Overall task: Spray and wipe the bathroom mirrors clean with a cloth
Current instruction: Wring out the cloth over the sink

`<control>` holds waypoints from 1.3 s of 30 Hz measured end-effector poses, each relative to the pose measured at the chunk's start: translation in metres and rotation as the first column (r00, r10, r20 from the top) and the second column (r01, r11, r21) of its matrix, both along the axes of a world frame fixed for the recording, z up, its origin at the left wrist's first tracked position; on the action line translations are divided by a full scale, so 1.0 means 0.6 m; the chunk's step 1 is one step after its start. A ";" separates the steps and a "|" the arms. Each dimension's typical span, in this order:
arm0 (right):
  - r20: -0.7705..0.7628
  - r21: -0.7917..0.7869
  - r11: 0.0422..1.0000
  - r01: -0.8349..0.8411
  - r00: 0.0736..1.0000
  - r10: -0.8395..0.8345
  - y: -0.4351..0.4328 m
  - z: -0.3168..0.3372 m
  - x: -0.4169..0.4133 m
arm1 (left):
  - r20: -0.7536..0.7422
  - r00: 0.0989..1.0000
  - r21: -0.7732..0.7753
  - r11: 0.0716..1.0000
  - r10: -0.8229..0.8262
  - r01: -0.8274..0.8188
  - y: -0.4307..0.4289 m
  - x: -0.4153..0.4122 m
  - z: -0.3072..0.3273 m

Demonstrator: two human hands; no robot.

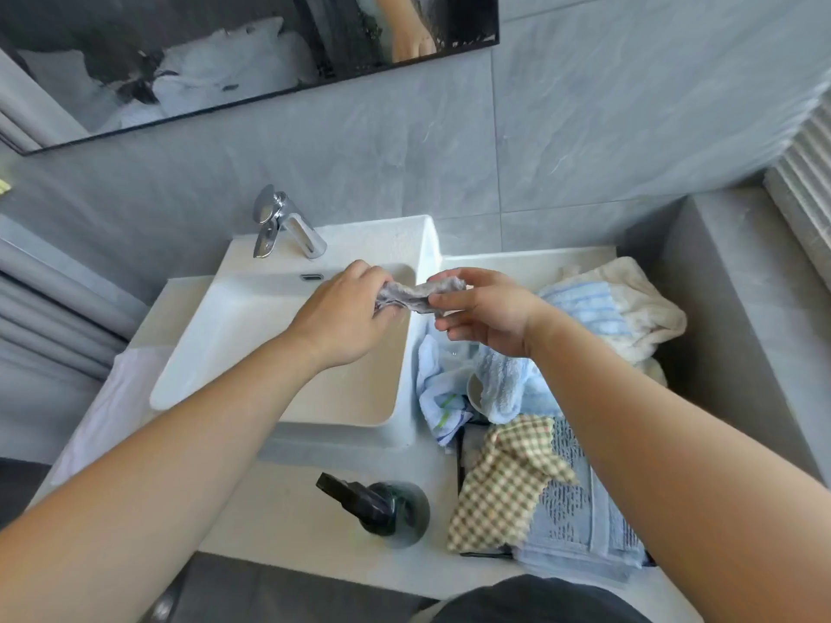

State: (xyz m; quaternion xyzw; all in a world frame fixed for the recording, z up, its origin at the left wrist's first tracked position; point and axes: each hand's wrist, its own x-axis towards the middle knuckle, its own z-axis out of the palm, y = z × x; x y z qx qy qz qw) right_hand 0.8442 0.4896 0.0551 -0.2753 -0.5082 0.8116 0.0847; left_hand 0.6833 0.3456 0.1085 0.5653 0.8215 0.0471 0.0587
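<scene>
One grey cloth was held twisted between two hands, over the right rim of the sink. Its long axis ran left-right, roughly level. Left hand was closed on the left end, right hand pinched the right end. One mirror was seen far, on the tiled wall. One tap, one dark spray bottle near, nozzle pointing far-left. Several towels were piled right; exact count unclear. No readable writing.
</scene>
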 end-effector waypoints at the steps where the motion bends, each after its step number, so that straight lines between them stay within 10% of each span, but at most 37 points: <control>1: -0.012 0.006 1.000 0.026 1.000 -0.026 0.013 0.004 0.020 | 0.020 1.000 0.020 1.000 0.003 -0.003 0.012 0.020 0.007; 19: -0.103 0.116 0.986 0.116 0.989 -0.104 0.175 0.065 0.174 | 0.632 0.763 0.206 0.921 0.132 -0.330 0.191 0.200 -0.005; 36: -0.044 0.265 0.958 0.105 0.994 -0.097 0.255 0.074 0.137 | 0.891 0.452 0.266 0.751 0.048 -0.604 0.294 0.163 0.005; 39: 0.051 0.403 0.893 0.198 0.970 -0.238 0.268 0.069 0.137 | 0.839 0.541 0.311 0.772 0.050 -0.554 0.293 0.140 0.000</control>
